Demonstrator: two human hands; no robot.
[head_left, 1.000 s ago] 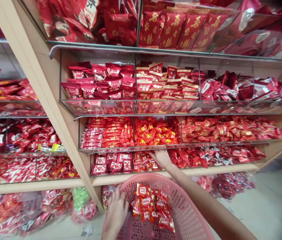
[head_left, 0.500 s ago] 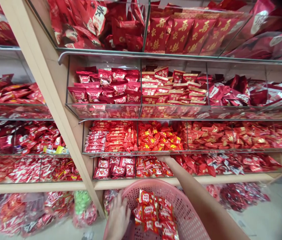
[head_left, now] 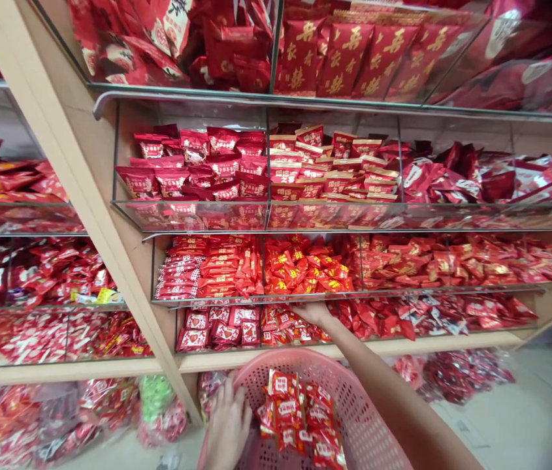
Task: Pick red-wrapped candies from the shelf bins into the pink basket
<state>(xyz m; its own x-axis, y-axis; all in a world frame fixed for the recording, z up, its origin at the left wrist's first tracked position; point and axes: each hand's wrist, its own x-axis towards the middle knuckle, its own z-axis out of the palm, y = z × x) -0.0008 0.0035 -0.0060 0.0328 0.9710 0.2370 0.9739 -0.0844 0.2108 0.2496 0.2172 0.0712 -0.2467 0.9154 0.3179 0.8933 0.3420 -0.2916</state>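
My left hand [head_left: 227,424] grips the rim of a pink perforated basket [head_left: 354,418] at the bottom centre, fingers curled over its edge. Several red candy packets [head_left: 295,411] lie inside the basket. My right hand [head_left: 312,313] reaches forward into the lowest glass bin of small red wrapped candies [head_left: 290,323], and its fingers are hidden among the wrappers under the shelf above. My right forearm crosses over the basket's right side.
Glass-fronted shelves [head_left: 276,219] hold rows of red snack packets on several levels. A beige wooden upright [head_left: 89,209] divides this unit from a second shelf unit on the left. Clear bags of sweets [head_left: 158,405] sit on the floor below.
My right hand stays in the lowest bin, shifting slightly deeper under the shelf. The view has swayed a little. My left hand keeps its hold on the basket.
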